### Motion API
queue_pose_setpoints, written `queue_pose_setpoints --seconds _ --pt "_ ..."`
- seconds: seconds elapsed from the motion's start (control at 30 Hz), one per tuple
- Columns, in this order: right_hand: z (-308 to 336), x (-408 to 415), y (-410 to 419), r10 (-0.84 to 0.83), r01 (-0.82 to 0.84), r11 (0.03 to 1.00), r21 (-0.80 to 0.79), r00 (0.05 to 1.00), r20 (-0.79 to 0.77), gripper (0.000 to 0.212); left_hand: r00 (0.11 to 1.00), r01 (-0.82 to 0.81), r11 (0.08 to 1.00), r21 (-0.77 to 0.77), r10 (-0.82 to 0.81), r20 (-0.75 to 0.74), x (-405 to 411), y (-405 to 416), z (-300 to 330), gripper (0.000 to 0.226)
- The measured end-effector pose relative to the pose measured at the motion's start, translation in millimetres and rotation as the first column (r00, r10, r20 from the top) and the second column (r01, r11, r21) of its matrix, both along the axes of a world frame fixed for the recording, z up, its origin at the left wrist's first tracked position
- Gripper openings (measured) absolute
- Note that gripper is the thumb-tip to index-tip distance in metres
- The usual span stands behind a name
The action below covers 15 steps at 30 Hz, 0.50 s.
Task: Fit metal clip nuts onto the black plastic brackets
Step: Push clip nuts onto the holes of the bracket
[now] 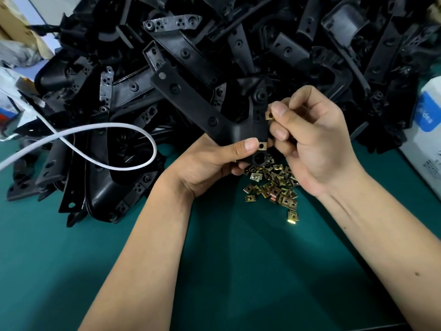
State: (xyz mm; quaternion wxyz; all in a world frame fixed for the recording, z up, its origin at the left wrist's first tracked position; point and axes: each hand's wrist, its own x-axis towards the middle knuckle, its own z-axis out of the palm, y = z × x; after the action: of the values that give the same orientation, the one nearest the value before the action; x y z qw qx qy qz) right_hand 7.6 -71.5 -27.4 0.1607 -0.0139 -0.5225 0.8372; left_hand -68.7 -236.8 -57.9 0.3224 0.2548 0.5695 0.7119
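My left hand [210,163] grips a long black plastic bracket [191,101] by its lower end, above the table. One brass-coloured clip nut [262,146] sits on the bracket right beside my left thumb. My right hand [315,139] pinches a second clip nut [269,115] between thumb and forefinger and holds it against the bracket's right edge, higher up. A loose heap of clip nuts [274,185] lies on the green mat just below both hands.
A big pile of black brackets [238,44] fills the far half of the table. A white cable [114,144] loops over its left part. A white box [427,130] stands at the right edge, cardboard at the far left. Green mat [226,259] lies near me.
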Motion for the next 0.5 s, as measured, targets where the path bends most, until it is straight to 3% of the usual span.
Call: queue_pose_setpoints --seconds 0.17,0.27,0.4,0.5 --pt "-2.0 -0.3 -1.7 -0.01 0.01 1.0 0.009 1.0 -0.01 0.032 1.0 -0.008 1.0 -0.011 0.008 0.005 0.3 -1.0 0.5 0.093" --pt "-3.3 0.6 -2.0 -0.033 0.033 0.999 0.031 0.999 0.017 0.033 1.0 -0.011 0.999 -0.039 0.011 0.015 0.9 -1.1 1.9 0.081" --pt "-5.8 0.0 -2.4 -0.043 0.048 0.997 -0.058 0.996 0.084 0.035 0.999 -0.035 0.996 -0.079 0.037 0.025 2.1 1.9 2.1 0.052" --pt "-9.0 -0.3 -4.3 -0.034 0.042 0.996 -0.078 0.994 0.106 0.033 0.998 -0.056 0.995 -0.087 0.059 0.026 3.9 2.0 2.8 0.048"
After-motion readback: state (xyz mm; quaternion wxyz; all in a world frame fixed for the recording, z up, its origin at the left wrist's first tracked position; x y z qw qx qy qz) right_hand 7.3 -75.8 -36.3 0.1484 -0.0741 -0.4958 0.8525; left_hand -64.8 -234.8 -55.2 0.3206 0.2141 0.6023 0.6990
